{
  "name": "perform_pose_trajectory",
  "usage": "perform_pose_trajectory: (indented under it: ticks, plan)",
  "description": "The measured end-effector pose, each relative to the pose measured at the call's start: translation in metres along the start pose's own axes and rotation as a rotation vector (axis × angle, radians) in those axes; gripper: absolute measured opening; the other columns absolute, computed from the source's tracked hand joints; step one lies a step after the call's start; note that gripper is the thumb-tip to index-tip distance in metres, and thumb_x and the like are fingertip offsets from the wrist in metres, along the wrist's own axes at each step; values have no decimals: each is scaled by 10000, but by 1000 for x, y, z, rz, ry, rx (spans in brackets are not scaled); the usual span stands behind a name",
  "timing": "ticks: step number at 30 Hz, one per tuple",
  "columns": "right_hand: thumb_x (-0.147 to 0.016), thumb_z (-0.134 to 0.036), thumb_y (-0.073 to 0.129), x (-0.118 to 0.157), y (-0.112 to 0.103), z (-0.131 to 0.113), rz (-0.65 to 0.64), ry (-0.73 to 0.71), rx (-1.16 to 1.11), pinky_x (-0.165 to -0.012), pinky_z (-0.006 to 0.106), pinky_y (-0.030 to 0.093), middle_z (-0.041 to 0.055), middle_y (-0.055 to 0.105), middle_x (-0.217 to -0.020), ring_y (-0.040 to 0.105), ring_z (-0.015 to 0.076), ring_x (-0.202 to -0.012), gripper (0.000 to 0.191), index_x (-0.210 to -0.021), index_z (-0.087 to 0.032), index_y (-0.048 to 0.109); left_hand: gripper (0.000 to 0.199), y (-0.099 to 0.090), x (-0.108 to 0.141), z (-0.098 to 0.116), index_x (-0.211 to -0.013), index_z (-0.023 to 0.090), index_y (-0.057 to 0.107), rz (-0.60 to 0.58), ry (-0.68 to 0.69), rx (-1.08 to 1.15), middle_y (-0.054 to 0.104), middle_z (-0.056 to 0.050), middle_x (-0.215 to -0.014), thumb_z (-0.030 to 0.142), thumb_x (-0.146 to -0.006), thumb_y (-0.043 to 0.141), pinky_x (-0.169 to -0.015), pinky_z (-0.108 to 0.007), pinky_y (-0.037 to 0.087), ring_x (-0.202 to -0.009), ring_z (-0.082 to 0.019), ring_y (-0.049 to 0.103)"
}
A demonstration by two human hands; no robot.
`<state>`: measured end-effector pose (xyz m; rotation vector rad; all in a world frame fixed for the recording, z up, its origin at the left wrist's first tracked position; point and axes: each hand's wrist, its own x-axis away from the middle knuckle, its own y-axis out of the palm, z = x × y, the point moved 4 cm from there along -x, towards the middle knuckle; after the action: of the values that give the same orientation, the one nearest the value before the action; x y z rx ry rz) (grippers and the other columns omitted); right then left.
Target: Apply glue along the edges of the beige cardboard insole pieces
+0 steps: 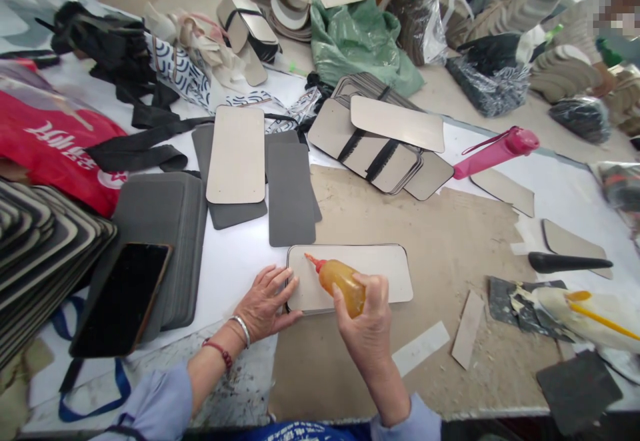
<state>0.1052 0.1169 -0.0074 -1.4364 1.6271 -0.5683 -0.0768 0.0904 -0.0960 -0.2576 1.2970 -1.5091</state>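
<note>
In the head view, the beige panel [370, 267] lies flat in front of the person, on the brown board [350, 354]. The red tip [311, 258] of the amber bottle [345, 286] is over its upper left part. I can see no clear line of liquid on the panel, so I judge that work on this face is at an early point, but I cannot tell for certain. Loose dark grey sheets [291, 194] and a thick dark grey stack [185, 254] lie apart from this panel, and a beige bundle [327, 131] has black bands around it. The right hand [373, 317] is closed around the bottle, which it holds tilted. The left hand [263, 304] is open, grips nothing, and touches the panel's left end with its spread fingers.
</note>
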Motion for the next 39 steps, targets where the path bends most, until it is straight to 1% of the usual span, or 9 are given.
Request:
perform_pose_trajectory:
  ticks: [3,9,12,15,19,25,27,33,39]
  plan:
    - [-812,-313,563,-2,-21,31,84,35,93,-673,333,484,43,486,-873,521,198,-813,219,-977,-209,462,514,0,-1,0,-1214,166,477,-11,-7,0,560,-136,-1139,394,-771,604,-992,-468,388,-1089,-262,502]
    - [-767,-487,559,-6,-70,104,222,207,369,-627,359,445,67,489,-858,503,230,-765,329,-905,-197,490,485,0,-2,1,-1194,154,486,-17,8,-20,556,-137,-1132,381,-781,599,-988,-471,392,-1087,-261,501]
    - [-758,-516,539,-8,-84,123,262,232,445,-603,363,422,84,488,-859,498,253,-776,355,-892,-191,492,492,0,-2,2,-1201,160,483,-13,10,-21,556,-135,-1135,378,-777,603,-986,-471,395,-1084,-262,501]
    - [-751,-525,538,-10,-89,129,270,256,477,-587,361,410,91,488,-866,499,267,-791,367,-892,-190,495,504,0,-2,2,-1208,153,479,-9,17,-17,555,-141,-1138,368,-772,611,-986,-476,393,-1086,-267,499]
    - [-743,-523,553,-7,-80,116,258,265,401,-614,361,421,81,492,-872,502,251,-799,362,-885,-196,489,538,0,-1,1,-1238,156,463,-14,18,-7,553,-142,-1151,366,-768,620,-991,-474,387,-1106,-272,485]
    - [-747,-495,599,13,-47,70,115,351,28,-670,337,472,30,526,-880,543,187,-775,372,-943,-209,466,556,2,4,1,-1254,158,444,-15,8,-19,567,-142,-1144,418,-786,596,-957,-468,401,-1110,-280,472]
    - [-766,-454,605,21,-41,51,70,299,-37,-675,331,483,31,532,-899,553,183,-790,345,-971,-211,469,550,3,5,1,-1241,137,433,-13,9,-4,564,-153,-1135,430,-800,583,-944,-456,418,-1098,-272,482]
    - [-806,-268,582,29,-27,3,-20,-10,-77,-676,316,495,36,498,-889,530,174,-801,257,-1024,-215,457,452,5,8,0,-1123,170,481,20,0,10,559,-146,-1104,472,-800,575,-895,-443,467,-1057,-262,522]
    - [-802,-219,541,29,-9,-20,-59,-66,-35,-616,312,488,36,455,-863,509,176,-754,240,-1025,-216,454,381,4,8,4,-1050,156,537,38,61,-39,597,-122,-1008,453,-814,568,-819,-384,512,-933,-221,576]
